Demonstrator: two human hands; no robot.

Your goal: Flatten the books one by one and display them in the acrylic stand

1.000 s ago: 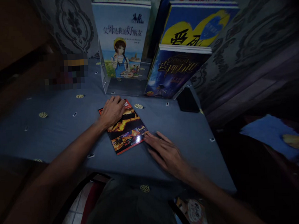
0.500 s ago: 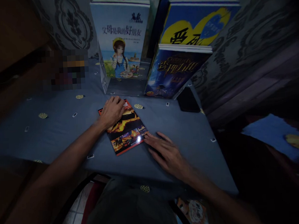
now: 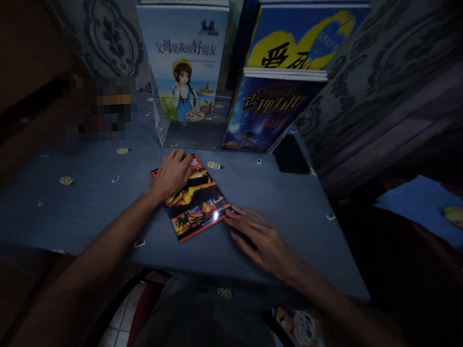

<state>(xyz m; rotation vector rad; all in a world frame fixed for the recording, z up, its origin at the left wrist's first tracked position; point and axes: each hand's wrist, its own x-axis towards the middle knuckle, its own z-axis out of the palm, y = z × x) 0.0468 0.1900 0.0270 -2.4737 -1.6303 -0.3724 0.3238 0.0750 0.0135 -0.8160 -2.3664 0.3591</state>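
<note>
A book [image 3: 196, 196] with a dark, fiery orange cover lies closed and tilted on the cloth-covered table [image 3: 113, 211]. My left hand [image 3: 173, 172] rests on its upper part, palm down with the fingers loosely bent, hiding some of the title. At the book's lower right corner, the outstretched fingertips of my right hand [image 3: 256, 237] touch the edge, the thumb held apart below. Neither hand has lifted the book off the cloth.
Behind the book, a clear rack [image 3: 161, 130] holds a light blue children's book [image 3: 188, 51], a blue and yellow book [image 3: 305, 30] and a dark blue book [image 3: 270, 109]. A black phone-like slab [image 3: 291, 155] lies to the right. Another book [image 3: 297, 328] shows below the table edge.
My right hand's raised finger has come down beside the others at the book's corner. The left hand and the book stay in place.
</note>
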